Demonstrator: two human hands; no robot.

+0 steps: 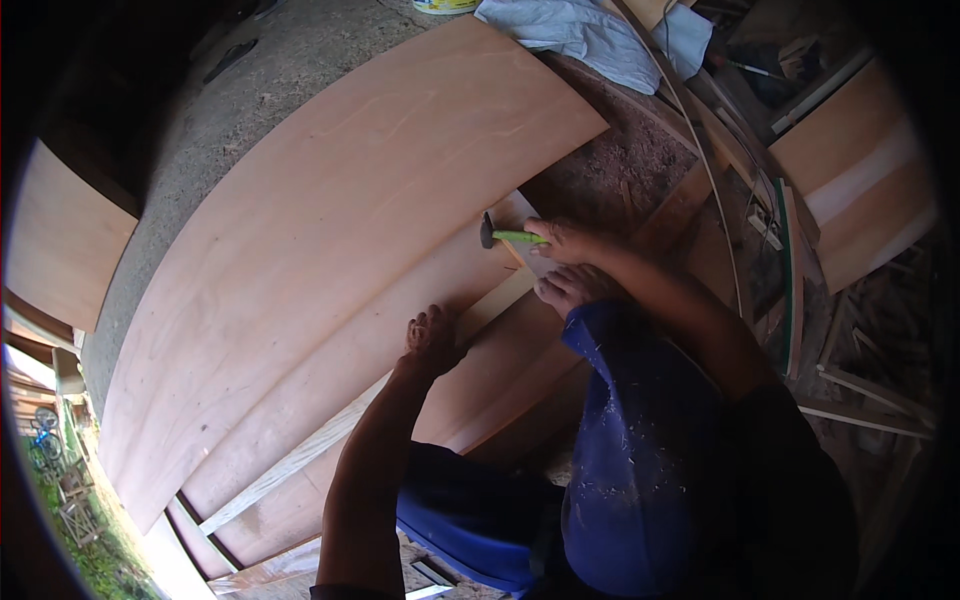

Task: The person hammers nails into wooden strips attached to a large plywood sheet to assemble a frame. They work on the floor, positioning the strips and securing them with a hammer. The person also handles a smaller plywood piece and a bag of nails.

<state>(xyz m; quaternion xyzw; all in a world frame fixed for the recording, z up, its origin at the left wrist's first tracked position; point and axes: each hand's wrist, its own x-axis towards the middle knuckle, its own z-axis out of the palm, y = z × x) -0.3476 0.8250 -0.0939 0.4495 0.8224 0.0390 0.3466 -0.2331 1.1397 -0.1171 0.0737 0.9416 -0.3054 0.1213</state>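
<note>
My right hand (556, 240) is closed around the green handle of a hammer (515, 237). The dark hammer head lies to its left, over the edge of the plywood. A long pale wooden strip (310, 450) runs diagonally across the thin sheets. My left hand (432, 332) is on this strip with its fingers curled over it; whether something small is between them is hidden. Close to the strip's upper end, below the hammer, is a thin dark sliver, too small to name. My bare foot (568, 288) rests on the wood just below my right hand.
A large curved plywood sheet (360, 170) spreads across the concrete floor (270, 100). White cloth (580, 40) lies at the far side. Wood strips and offcuts (870, 390) clutter the right, beside another panel (860, 180). One more panel (65, 240) stands at left.
</note>
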